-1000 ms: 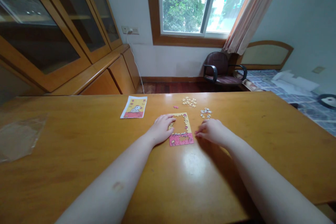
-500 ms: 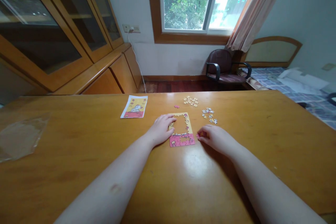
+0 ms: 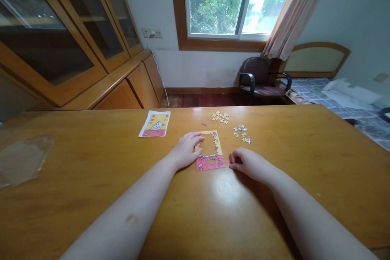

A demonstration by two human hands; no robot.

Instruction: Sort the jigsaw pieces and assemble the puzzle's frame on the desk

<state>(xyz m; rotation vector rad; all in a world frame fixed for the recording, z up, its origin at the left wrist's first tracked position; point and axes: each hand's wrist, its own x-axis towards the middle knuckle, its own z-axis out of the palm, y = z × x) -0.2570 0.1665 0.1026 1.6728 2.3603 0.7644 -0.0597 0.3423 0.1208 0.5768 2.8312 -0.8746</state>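
A partly assembled jigsaw puzzle point(image 3: 202, 163), yellow above and pink below, lies on the table with a large gap in its upper part and a smaller one in the pink. My left hand point(image 3: 186, 150) rests on its left edge, fingers apart. Just right of the puzzle, my right hand point(image 3: 243, 160) pinches a small pink puzzle piece point(image 3: 230, 162), mostly covered by the fingertips. Behind the puzzle lie a loose pink piece point(image 3: 204, 124), a cluster of yellow pieces point(image 3: 220, 117) and a group of whitish pieces point(image 3: 240, 128).
A picture card point(image 3: 156, 125) with a white animal lies left of the puzzle. A clear plastic bag point(image 3: 26, 160) is at the far left of the wooden table point(image 3: 195, 219). Beyond it stand a cabinet point(image 3: 122, 93), an office chair point(image 3: 257, 73) and a bed point(image 3: 341, 93).
My right hand has shifted slightly down and away from the puzzle's right edge, still pinching the pink piece. The left hand stays on the puzzle.
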